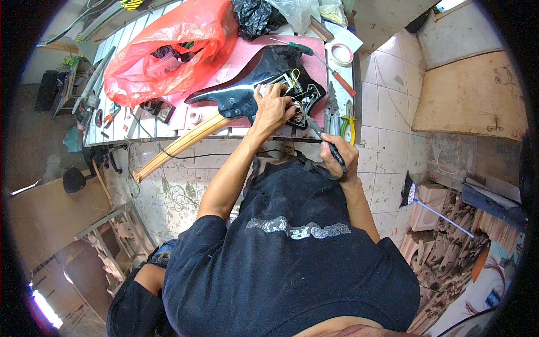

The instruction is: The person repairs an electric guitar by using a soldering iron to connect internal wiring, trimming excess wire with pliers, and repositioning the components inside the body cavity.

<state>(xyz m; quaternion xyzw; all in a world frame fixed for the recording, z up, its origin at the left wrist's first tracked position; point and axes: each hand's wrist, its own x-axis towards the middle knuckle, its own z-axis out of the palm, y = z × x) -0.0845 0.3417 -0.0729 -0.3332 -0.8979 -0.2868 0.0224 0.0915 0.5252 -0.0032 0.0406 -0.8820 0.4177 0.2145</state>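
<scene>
A glossy black electric guitar [242, 83] lies on the bench with its pale wooden neck [178, 145] sticking out past the front edge. Its control cavity is uncovered, and thin yellow, white and dark wires [306, 100] show inside. My left hand [273, 109] rests over the cavity's edge, fingers bent together; what they pinch is hidden. Wrapped round the dark handle of a soldering iron [328, 140], my right hand [343, 155] stays just off the bench's front edge. The iron's tip reaches into the cavity beside my left fingertips.
A red plastic bag [168, 50] covers the bench's left part, near a black bag [255, 19]. Screwdrivers [343, 83], a tape roll [341, 53] and yellow-green pliers [351, 124] lie to the right. A dark cable [213, 154] hangs along the front. Another person's arm [150, 278] is at lower left.
</scene>
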